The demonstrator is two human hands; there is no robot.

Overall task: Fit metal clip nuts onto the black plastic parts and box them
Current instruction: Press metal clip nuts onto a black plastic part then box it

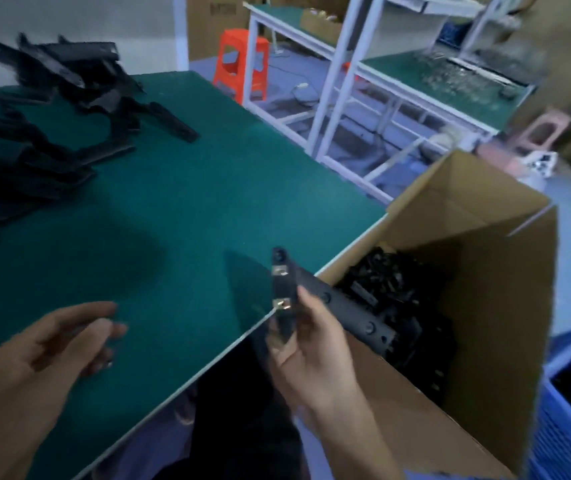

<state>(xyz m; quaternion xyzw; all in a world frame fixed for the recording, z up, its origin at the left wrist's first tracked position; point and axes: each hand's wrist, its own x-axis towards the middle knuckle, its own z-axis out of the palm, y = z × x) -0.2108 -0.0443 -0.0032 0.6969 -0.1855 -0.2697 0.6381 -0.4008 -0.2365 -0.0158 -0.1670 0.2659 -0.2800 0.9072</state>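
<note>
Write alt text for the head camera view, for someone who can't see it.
A person's right hand holds a black plastic part with two metal clip nuts fitted, over the edge of a cardboard box of similar parts. The left hand hovers open over the green table, where a pile of black parts lies far left.

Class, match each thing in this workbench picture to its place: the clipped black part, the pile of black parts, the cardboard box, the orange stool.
Things:
1 clipped black part
2 pile of black parts
3 cardboard box
4 orange stool

Places:
A on the floor beyond the green table
B in the right hand
C on that table, far left
D beside the table's right edge

Pairs: 1-B, 2-C, 3-D, 4-A.
</note>
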